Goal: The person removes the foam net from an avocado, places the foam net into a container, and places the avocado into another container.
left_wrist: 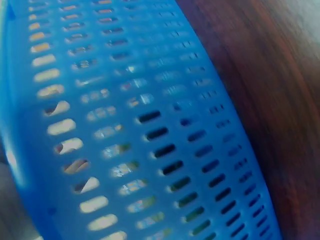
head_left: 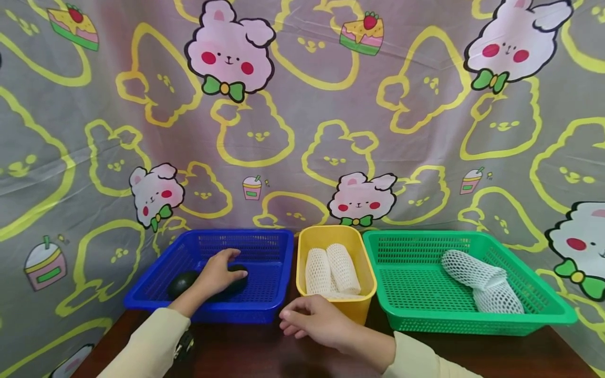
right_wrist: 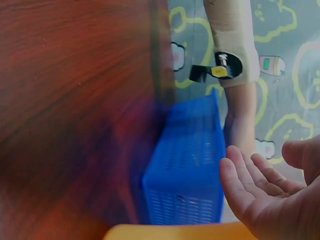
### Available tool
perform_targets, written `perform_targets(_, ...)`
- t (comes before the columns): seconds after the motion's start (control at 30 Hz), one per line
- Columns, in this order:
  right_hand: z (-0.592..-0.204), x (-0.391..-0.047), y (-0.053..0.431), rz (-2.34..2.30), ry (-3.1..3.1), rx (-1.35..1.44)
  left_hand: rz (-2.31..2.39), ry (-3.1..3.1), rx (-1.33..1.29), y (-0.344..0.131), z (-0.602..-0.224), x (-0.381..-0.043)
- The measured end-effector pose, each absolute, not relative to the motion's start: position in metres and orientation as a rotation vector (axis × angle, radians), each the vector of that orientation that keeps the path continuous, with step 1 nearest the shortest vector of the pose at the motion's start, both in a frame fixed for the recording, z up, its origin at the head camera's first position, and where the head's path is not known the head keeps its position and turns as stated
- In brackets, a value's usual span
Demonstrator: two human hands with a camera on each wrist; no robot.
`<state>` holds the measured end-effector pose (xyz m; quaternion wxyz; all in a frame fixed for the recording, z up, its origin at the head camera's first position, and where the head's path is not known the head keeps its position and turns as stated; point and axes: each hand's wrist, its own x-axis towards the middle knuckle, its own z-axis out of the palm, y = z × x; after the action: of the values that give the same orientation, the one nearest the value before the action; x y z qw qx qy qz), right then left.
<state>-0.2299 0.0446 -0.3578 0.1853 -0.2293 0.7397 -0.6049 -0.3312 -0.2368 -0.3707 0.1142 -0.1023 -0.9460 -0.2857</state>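
My left hand (head_left: 218,272) reaches into the blue basket (head_left: 212,313). Its thumb overlaps a dark, smooth rounded object (head_left: 236,286), which the hand partly covers, and a gap shows between thumb and forefinger. Beside the wrist lies another dark green-black rounded object (head_left: 181,284). The left wrist view has only the basket's slotted wall (left_wrist: 150,135); the hand is out of it. My right hand (head_left: 321,321) hovers before the yellow bin (head_left: 366,299), fingers loosely bent and holding nothing. In the right wrist view its palm and fingers (right_wrist: 242,192) are bare.
White foam net sleeves (head_left: 342,268) stand in the yellow bin. On the right, a green basket (head_left: 468,323) contains two netted items (head_left: 496,299). All three containers rest on a dark brown wooden table (head_left: 236,352), against a patterned cloth backdrop (head_left: 302,105).
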Motion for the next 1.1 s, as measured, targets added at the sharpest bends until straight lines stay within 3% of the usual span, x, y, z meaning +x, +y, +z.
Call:
perform_targets(0.73,-0.311,-0.227,0.112,-1.594,2.366,-0.737,-1.246,-2.603,-0.499,-0.182,-0.342,-0.277)
perform_targets(1.1,-0.3,-0.232,0.153,-1.627,2.464,-0.616,-1.552,-2.569,-0.885,-0.143,-0.332,-0.252)
